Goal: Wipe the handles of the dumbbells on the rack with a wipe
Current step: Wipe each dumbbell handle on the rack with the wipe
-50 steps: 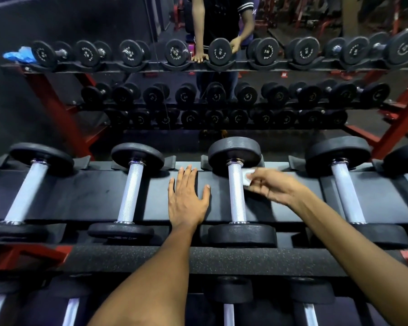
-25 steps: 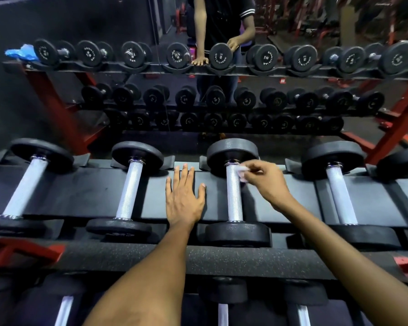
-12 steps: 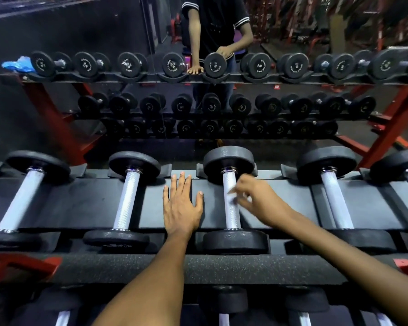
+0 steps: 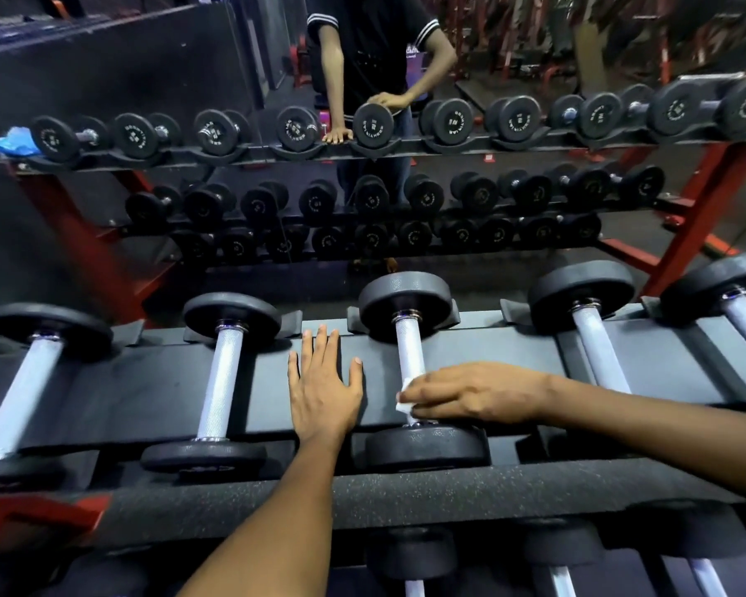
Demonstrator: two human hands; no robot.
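From the head camera, the right hand (image 4: 474, 396) lies across the near end of a dumbbell's handle (image 4: 409, 346), fingers curled over it and pressing a small white wipe (image 4: 405, 402) against the metal; only a corner of the wipe shows past the fingertips. Just below this hand sits the dumbbell's near weight head (image 4: 425, 445), almost touching the knuckles, so little handle remains toward that edge. Beyond the hand the handle runs bare up to the far weight head (image 4: 405, 301).

The left hand (image 4: 321, 392) lies flat and spread, holding nothing, palm down on the rack's dark shelf (image 4: 156, 394) between this dumbbell and the next handle (image 4: 221, 381) to its left. Its thumb is near the wiped handle but apart from it.

To the right of the right forearm, another handle (image 4: 599, 351) lies well apart, with bare shelf between.

Past both hands is a mirror (image 4: 104, 79) reflecting the rack and a person standing.
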